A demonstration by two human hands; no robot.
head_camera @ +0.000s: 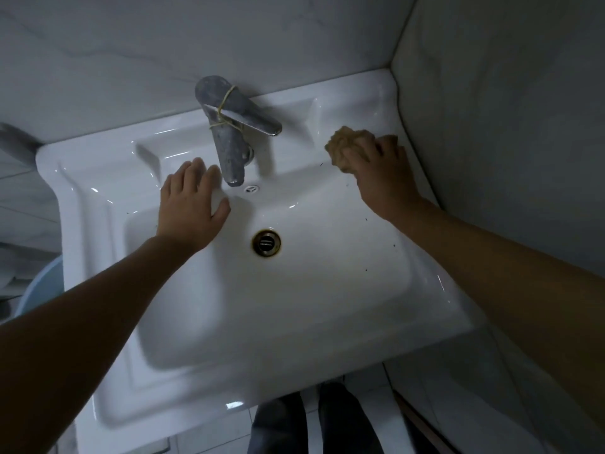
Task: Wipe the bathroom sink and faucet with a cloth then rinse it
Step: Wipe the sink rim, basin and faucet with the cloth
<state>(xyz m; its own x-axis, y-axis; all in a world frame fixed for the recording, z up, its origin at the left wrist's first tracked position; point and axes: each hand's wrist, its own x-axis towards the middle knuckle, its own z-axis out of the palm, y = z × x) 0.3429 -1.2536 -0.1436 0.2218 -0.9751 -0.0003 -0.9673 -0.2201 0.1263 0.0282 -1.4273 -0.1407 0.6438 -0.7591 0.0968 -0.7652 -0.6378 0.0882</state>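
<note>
A white ceramic sink (327,290) fills the middle of the view, with a round metal drain (266,243) in its basin. A dull grey faucet (229,139) with a rubber band around its lever stands at the back rim. My right hand (383,178) presses a crumpled tan cloth (347,142) onto the back right ledge of the sink. My left hand (190,201) rests flat, fingers apart, on the basin's back edge just left of the spout, holding nothing.
Grey marbled wall tiles (491,109) close in behind and to the right of the sink. A pale blue basin (42,290) shows at the lower left beside the sink. Dark specks dot the basin's right side. My legs (311,421) stand below the front rim.
</note>
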